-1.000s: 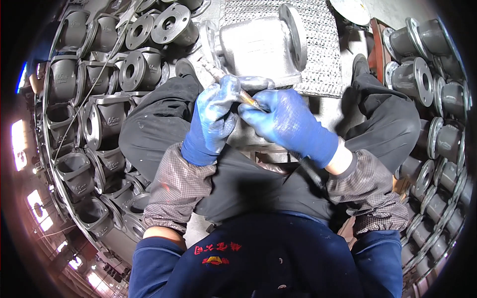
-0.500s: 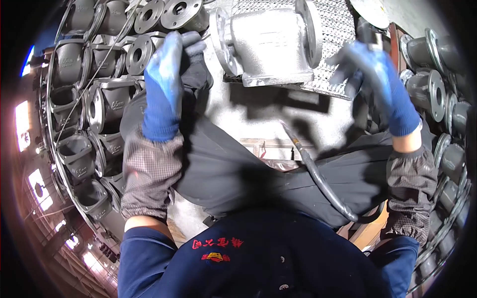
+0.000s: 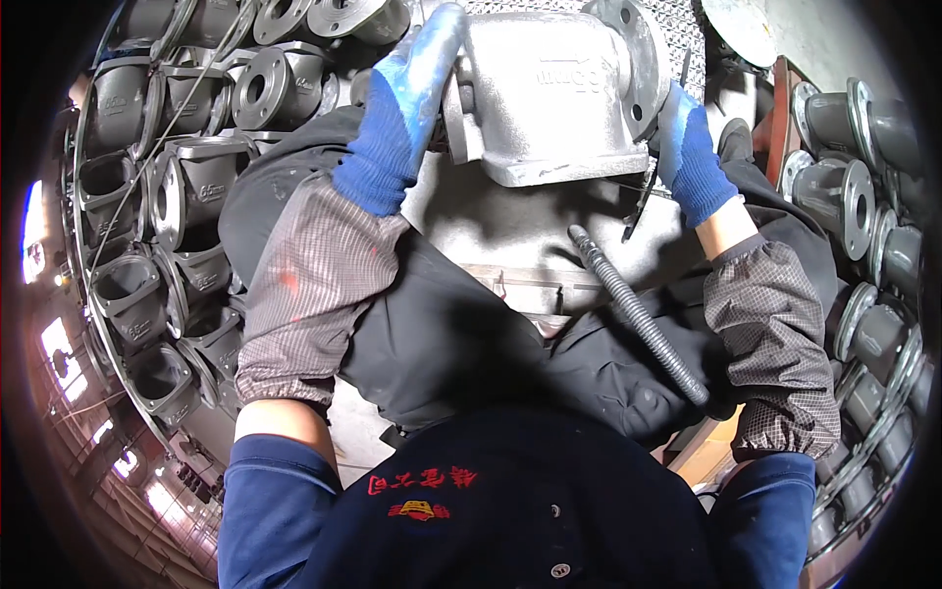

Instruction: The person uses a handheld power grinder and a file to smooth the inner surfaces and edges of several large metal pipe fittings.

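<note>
In front of me is a silver-grey cast valve body [image 3: 549, 98], with a round flange at each side and a squared flange facing me. My left hand [image 3: 417, 74], in a blue coated glove, grips its left flange, the fingers lying along the outer side. At the opposite end my right hand [image 3: 684, 142], gloved alike, is against the right flange [image 3: 648, 74]; its fingertips are partly hidden behind the rim. A thin dark strip [image 3: 643, 201] hangs below that flange, beside my right hand. What it belongs to cannot be made out.
A ribbed hose [image 3: 638, 314] rises over my right thigh toward the valve body. Textured metal mesh [image 3: 667, 18] lies beneath and behind the body. Stacked grey castings [image 3: 211, 182] crowd the left, with more flanged castings [image 3: 844, 191] at right. A pale round disc [image 3: 741, 29] is at back right.
Both hands have come in from the sides onto the valve body's flanges. The body has turned slightly, and its right flange now faces more toward me. The view has shifted a little.
</note>
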Available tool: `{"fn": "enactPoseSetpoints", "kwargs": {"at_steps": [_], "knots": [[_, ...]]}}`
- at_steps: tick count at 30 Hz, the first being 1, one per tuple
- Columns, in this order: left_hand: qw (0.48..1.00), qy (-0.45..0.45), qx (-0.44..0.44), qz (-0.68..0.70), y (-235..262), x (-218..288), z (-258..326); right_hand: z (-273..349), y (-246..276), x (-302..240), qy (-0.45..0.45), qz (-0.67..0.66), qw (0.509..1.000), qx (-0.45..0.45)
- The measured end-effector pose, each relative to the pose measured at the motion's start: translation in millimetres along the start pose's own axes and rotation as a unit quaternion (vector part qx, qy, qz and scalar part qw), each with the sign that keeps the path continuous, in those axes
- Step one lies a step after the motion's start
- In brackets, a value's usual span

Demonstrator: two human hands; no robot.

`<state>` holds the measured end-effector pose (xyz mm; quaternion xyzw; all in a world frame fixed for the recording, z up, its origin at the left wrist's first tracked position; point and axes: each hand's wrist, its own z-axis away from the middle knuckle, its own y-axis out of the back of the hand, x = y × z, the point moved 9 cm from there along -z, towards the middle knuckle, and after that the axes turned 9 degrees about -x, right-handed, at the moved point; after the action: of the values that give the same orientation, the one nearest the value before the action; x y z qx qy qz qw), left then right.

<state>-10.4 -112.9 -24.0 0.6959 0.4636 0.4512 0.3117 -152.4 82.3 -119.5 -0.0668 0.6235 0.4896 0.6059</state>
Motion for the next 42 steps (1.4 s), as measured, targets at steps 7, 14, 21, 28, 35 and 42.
{"fn": "enactPoseSetpoints", "kwargs": {"at_steps": [7, 14, 21, 28, 35, 42], "knots": [[0.994, -0.022, -0.030, 0.100, 6, 21, -18, 13, -15, 40, -0.066, -0.129, 0.989, -0.025], [0.994, 0.031, -0.026, 0.099, 7, 1, -7, 41, -27, 6, -0.231, -0.327, 0.915, -0.047], [0.988, 0.045, -0.016, 0.144, 10, -7, -6, 23, -16, 17, -0.015, -0.123, 0.986, -0.113], [0.995, 0.019, 0.037, 0.090, 11, 13, -24, 34, 82, 23, -0.143, -0.308, 0.940, -0.015], [0.840, 0.343, 0.043, 0.419, -25, -19, -21, 79, 64, 72, -0.196, -0.348, 0.917, -0.012], [0.930, 0.208, 0.006, 0.302, -17, 0, -43, 78, 88, 52, -0.196, -0.182, 0.964, -0.017]]}}
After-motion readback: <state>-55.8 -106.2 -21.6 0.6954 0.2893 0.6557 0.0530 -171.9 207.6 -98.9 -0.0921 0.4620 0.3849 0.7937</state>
